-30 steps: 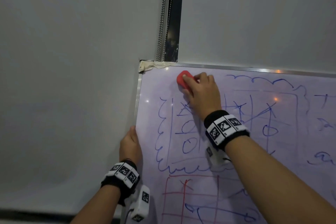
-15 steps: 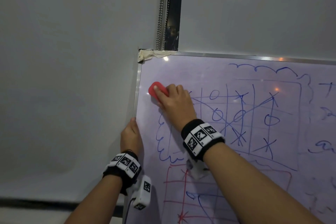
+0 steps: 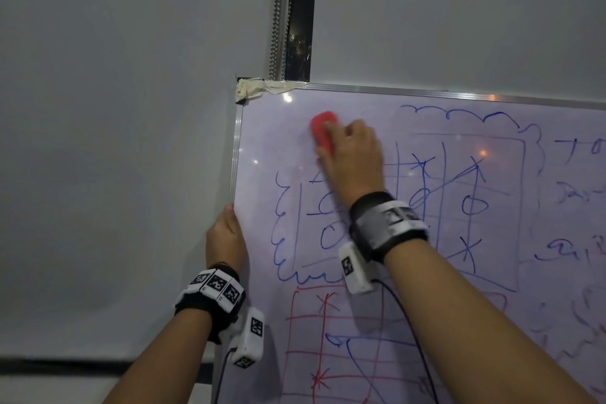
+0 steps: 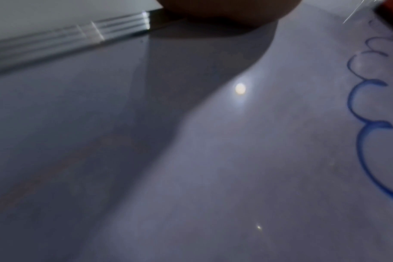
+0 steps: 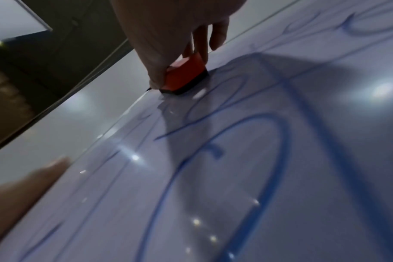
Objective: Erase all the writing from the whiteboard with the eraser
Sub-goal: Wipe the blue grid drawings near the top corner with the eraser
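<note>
Wiping near the top-left corner of the whiteboard (image 3: 262,148), with the red eraser (image 3: 324,132) pinched in the right hand (image 3: 355,162): thumb on 1 side, fingers on the other, dark felt flat on the surface in the right wrist view. Bracing the board's left frame edge with the left hand (image 3: 226,239), gripping it, though exact finger lie cannot be told. Cleared so far, judging by the bare patch: only the upper-left corner and part of the blue grid's (image 3: 459,200) top-left cells. Left to do, by the look of it: most of that blue grid, the scalloped blue border (image 3: 280,217), the red grid (image 3: 328,338) below, and blue scribbles (image 3: 577,197) at far right. Early stage, roughly; bulk of the writing untouched.
</note>
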The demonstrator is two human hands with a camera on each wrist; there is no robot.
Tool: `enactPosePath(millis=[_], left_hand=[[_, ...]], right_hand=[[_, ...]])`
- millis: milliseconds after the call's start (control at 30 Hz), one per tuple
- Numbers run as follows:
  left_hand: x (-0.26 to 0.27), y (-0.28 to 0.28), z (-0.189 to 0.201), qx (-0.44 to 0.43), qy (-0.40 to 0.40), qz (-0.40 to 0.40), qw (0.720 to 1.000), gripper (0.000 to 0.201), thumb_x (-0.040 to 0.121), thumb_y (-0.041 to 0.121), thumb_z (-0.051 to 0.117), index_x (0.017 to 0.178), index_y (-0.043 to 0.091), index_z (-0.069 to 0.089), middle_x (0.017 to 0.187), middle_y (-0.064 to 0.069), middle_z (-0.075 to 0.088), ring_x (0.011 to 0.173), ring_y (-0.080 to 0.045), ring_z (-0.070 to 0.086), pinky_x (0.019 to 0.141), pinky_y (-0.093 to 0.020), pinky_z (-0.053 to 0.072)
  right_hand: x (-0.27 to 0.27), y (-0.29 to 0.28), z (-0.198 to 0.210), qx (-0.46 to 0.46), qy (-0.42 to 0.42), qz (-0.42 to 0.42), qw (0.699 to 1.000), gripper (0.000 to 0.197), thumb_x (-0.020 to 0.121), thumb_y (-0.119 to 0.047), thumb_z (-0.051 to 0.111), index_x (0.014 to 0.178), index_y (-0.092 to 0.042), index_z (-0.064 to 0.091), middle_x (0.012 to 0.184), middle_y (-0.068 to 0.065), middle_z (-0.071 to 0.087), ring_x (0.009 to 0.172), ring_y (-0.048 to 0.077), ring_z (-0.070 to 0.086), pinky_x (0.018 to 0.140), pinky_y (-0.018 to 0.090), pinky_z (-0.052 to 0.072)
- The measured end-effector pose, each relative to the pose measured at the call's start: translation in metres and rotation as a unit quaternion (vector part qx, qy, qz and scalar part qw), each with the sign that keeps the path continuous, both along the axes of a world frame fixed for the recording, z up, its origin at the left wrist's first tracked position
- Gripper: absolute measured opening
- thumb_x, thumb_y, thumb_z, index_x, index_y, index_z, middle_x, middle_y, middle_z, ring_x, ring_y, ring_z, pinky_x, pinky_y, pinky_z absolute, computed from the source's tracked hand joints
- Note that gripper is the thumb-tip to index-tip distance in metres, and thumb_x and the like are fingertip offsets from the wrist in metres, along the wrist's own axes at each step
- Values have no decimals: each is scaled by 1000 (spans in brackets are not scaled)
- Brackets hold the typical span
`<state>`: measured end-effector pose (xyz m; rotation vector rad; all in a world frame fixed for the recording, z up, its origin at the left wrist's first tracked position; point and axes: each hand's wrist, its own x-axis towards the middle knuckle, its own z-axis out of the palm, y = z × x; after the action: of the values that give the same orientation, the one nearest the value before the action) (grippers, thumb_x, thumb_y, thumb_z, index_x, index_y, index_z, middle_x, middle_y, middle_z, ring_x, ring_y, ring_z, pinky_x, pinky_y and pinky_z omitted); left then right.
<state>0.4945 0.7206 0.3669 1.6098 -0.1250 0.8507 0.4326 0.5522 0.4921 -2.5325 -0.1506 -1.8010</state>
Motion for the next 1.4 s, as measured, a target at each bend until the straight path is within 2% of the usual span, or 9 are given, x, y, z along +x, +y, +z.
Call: enactPosePath(millis=[200,400,633,800,933,1067,1200,1300,1400], left_hand=[[0,0,0,0,-4,5,1000,48,104,27,24,115,-4,59,109,-24,63,98,-34,59,77,-26,36],[-5,-1,2,-2,2,12,1000,49,104,27,24,119,-5,57,115,-28,60,106,-38,57,86,-32,41],[-6,-5,2,-3,13,25,1000,51,104,31,23,123,-3,56,119,-27,59,109,-39,56,91,-36,42],[-1,-6,1,-1,14,37,999,51,104,31,24,117,-5,57,116,-30,60,105,-42,57,90,-41,43],[-4,-7,2,3,14,48,999,50,104,30,24,114,-5,58,111,-33,60,100,-45,57,85,-42,44],[-6,-7,2,3,16,45,999,50,104,30,25,115,-6,58,110,-34,60,100,-45,57,84,-41,43],[-1,-8,0,2,11,53,999,50,104,30,25,117,-6,57,113,-34,59,102,-46,56,87,-43,43],[-1,-9,0,6,20,55,998,50,104,31,25,124,-5,54,120,-34,56,109,-47,54,93,-44,42],[-3,-9,1,1,16,55,998,52,104,31,24,122,-7,55,118,-35,56,108,-48,54,92,-45,42]], right_hand=[[-24,-85,22,292,-99,-53,950,44,91,-35,55,124,-9,47,122,21,43,112,34,42,89,44,42],[-24,-87,19,95,-44,-78,991,42,92,-34,54,127,-12,49,116,20,47,105,34,43,86,43,38],[-37,-118,29,337,-97,-74,934,43,91,-35,55,126,-11,47,126,19,41,115,31,41,89,41,43],[-23,-63,26,99,-11,-57,993,43,90,-32,54,128,-14,47,119,17,46,108,31,43,85,39,39],[-35,-71,29,-30,34,-69,997,45,91,-32,55,132,-19,45,119,14,48,107,30,44,83,39,38],[-57,-154,32,145,-37,-77,986,42,89,-29,57,127,-16,50,115,21,48,108,35,45,85,40,41],[-74,-207,28,348,-78,-116,927,41,91,-31,55,127,-14,47,125,22,42,118,35,41,89,43,41],[-61,-193,30,374,-100,-102,916,40,91,-30,55,127,-13,47,127,21,41,119,34,37,90,42,40],[-38,-146,28,286,-86,-87,950,42,91,-31,54,130,-15,47,123,19,44,115,32,39,88,39,39]])
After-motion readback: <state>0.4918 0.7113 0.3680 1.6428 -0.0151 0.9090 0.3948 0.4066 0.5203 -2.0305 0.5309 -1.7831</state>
